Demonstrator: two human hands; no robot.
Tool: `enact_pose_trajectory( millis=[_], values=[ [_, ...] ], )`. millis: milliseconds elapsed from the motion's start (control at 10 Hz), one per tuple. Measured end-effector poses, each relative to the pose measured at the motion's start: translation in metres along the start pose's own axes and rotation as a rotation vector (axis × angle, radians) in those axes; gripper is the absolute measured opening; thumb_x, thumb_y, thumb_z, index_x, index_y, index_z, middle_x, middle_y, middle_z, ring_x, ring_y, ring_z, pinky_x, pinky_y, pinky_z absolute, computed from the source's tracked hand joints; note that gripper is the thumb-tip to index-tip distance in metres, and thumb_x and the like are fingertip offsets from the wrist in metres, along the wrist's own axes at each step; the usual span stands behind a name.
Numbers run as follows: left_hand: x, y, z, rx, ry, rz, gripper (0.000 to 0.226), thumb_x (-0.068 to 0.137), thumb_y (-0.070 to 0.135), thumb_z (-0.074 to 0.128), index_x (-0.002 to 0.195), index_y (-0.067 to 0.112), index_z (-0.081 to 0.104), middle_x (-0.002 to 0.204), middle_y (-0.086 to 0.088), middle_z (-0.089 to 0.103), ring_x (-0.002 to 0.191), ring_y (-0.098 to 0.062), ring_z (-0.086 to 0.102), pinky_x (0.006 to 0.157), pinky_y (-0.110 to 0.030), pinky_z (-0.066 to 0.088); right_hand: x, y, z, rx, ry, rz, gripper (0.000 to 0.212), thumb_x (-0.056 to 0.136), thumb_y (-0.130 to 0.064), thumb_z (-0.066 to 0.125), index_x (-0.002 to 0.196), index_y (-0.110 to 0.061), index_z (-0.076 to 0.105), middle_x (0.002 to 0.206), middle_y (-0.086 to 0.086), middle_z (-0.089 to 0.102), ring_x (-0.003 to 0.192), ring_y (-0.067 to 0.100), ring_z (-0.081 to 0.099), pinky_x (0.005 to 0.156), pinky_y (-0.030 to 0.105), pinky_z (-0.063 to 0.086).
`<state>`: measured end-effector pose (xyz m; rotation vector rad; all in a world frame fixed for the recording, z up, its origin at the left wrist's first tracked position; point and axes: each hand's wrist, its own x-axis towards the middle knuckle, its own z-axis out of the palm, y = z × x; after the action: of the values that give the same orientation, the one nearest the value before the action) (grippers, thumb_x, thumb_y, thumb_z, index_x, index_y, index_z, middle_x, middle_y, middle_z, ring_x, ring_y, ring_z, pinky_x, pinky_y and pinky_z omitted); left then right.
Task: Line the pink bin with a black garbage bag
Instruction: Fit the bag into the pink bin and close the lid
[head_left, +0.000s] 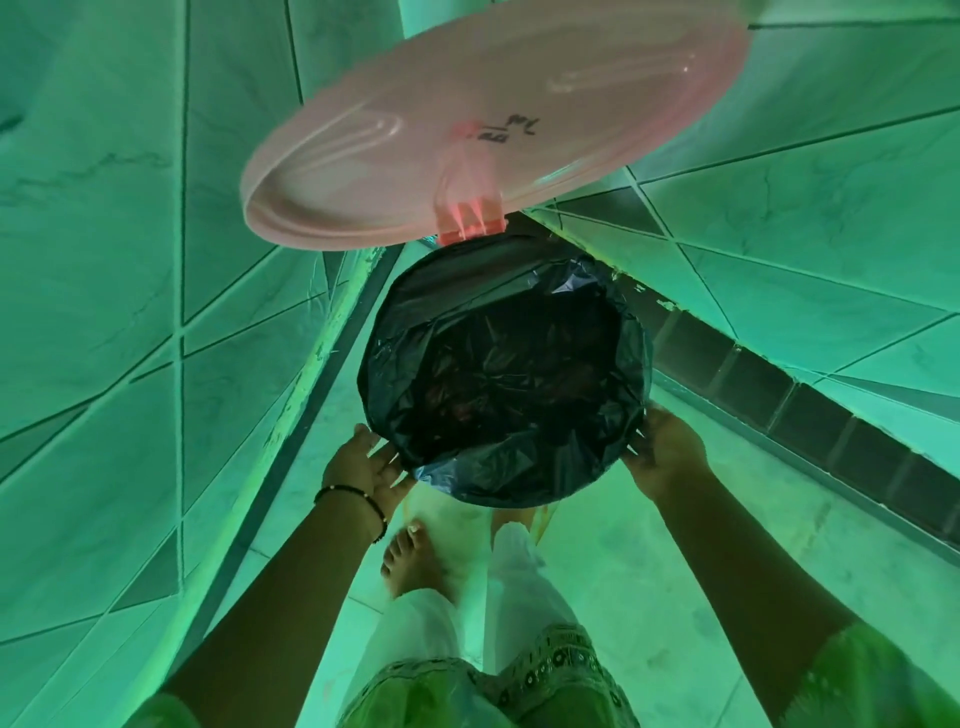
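The pink bin stands in a tiled corner with its round pink lid (493, 130) raised on a hinge at the back. A black garbage bag (509, 374) fills the bin's mouth, and its edge is folded over the rim all round, so the bin's body is hidden. My left hand (366, 465) rests at the near-left of the rim with fingers spread against the bag. At the near-right of the rim, my right hand (665, 452) touches the bag's overhang, fingers apart. Neither hand visibly pinches the plastic.
Tiled walls close in on the left (104, 312) and right (831, 234), with a dark tile band (779, 400) low on the right wall. My bare foot (415, 561) and white trouser legs (514, 587) stand on the pale floor just in front of the bin.
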<state>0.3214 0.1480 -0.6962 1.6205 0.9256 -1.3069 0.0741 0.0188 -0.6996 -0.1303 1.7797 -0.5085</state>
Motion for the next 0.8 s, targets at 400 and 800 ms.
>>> enact_pose_trajectory(
  millis=[400, 800],
  values=[
    [0.011, -0.006, 0.016, 0.634, 0.093, 0.380, 0.034, 0.095, 0.010, 0.043, 0.123, -0.008, 0.052, 0.129, -0.031, 0.053, 0.121, -0.047, 0.049, 0.104, -0.057, 0.038, -0.012, 0.024, -0.003, -0.792, 0.244, -0.455, 0.017, 0.091, -0.020, 0.056, 0.089, -0.004, 0.063, 0.081, 0.012, 0.065, 0.079, 0.034, 0.063, 0.082, 0.050, 0.054],
    [-0.035, 0.055, 0.080, 1.208, -0.191, 1.102, 0.040, 0.099, 0.014, 0.034, 0.138, 0.007, 0.038, 0.142, -0.013, 0.045, 0.130, -0.027, 0.043, 0.106, -0.032, 0.032, -0.020, -0.058, 0.066, -1.212, -0.039, -1.159, 0.042, 0.094, -0.033, 0.043, 0.131, -0.014, 0.044, 0.127, 0.010, 0.056, 0.117, 0.029, 0.051, 0.097, 0.047, 0.043]
  ],
)
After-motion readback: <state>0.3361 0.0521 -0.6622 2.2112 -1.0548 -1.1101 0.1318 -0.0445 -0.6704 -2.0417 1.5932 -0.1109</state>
